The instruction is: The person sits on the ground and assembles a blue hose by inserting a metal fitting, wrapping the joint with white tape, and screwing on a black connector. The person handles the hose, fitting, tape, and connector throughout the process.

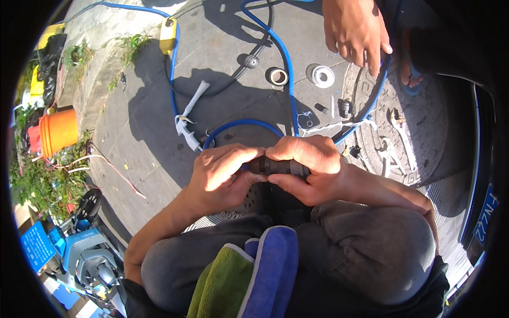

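My left hand (225,172) and my right hand (313,167) meet in front of my knees. Between them they grip a dark cylindrical hose fitting (278,167), held roughly level. The left fingers close round its left end, where a bit of blue shows; the right thumb and fingers clasp the other end. Whether a hose is joined to it is hidden by my left hand. Just beyond my hands a blue hose (290,79) loops over the paving. A grey-white spray gun (185,127) lies ahead of my left hand.
Another person's hand (356,34) reaches in at the far right. Below it are a white tape roll (322,77), a beige tape roll (278,77), a black fitting (345,108) and a wrench (404,140) on a manhole cover (429,122). An orange bucket (59,132) stands left. Towels (273,270) hang at my lap.
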The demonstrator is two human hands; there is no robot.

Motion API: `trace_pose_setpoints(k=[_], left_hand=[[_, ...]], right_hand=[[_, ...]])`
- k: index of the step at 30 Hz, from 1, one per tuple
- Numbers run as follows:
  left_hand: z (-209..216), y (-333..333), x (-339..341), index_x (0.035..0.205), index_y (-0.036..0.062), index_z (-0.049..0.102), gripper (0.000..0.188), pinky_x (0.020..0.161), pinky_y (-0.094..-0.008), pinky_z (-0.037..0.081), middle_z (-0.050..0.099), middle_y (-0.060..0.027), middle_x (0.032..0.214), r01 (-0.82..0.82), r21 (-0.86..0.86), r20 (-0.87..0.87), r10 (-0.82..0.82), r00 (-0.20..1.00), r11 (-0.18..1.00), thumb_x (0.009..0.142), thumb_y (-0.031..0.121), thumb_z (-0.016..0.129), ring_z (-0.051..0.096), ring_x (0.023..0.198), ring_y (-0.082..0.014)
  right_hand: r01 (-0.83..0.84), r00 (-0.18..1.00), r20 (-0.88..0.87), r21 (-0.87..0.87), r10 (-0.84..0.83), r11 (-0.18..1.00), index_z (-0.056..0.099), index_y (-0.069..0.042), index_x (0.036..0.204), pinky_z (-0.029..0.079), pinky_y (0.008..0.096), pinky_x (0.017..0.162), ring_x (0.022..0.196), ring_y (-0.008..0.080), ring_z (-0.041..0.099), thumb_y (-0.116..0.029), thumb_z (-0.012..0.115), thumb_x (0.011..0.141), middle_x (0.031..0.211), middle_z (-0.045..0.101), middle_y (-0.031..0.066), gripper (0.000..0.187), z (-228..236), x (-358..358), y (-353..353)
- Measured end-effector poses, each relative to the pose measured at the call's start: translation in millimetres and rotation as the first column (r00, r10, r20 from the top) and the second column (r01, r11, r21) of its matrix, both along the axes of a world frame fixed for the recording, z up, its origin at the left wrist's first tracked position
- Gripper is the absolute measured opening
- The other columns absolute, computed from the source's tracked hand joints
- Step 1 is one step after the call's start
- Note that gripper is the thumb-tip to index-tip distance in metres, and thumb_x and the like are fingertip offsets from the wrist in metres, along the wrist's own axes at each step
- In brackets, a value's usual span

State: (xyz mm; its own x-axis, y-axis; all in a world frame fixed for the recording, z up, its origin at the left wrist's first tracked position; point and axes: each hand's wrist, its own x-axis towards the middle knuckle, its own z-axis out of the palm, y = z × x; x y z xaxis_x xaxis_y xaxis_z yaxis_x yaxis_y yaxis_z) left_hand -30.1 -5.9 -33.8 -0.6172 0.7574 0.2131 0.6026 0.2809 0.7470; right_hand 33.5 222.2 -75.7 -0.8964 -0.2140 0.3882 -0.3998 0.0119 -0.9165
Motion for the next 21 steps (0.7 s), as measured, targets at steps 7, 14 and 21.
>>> trace_pose_setpoints(k=[7,14,21], left_hand=[[-2,-1,-6,0.115,0.0,0.07,0.043,0.071,-0.0363,0.059,0.077,-0.0144,0.101,-0.006,-0.063,0.214,0.019,0.977,0.998,0.079,0.011,0.09,0.076,0.085,-0.0308],[-5,-6,-6,0.117,0.0008,0.07,0.042,0.072,-0.0375,0.058,0.076,-0.0139,0.098,0.016,-0.18,0.452,0.068,0.889,0.983,0.081,0.014,0.089,0.074,0.083,-0.0314],[-6,-10,-2,0.114,0.0009,0.071,0.043,0.069,-0.0368,0.058,0.077,-0.0151,0.094,0.041,-0.185,0.092,-0.025,0.995,0.982,0.078,0.015,0.089,0.075,0.081,-0.0329]], right_hand=[[-0.001,1.0,-0.013,0.09,0.003,0.996,0.068,0.001,0.115,0.06,0.0387,0.069,0.083,0.0369,0.075,-0.004,0.086,0.077,0.098,0.073,0.0163,0.043,-6,-12,10],[-0.015,0.987,-0.147,0.285,0.059,0.959,0.067,-0.001,0.115,0.058,0.0402,0.066,0.08,0.0343,0.072,-0.004,0.089,0.071,0.098,0.07,0.015,0.049,-10,-13,13],[-0.049,0.988,0.156,0.205,0.017,0.978,0.067,-0.001,0.093,0.051,0.0384,0.055,0.059,0.0268,0.066,-0.016,0.081,0.092,0.076,0.068,0.0119,0.021,-3,-5,3]])
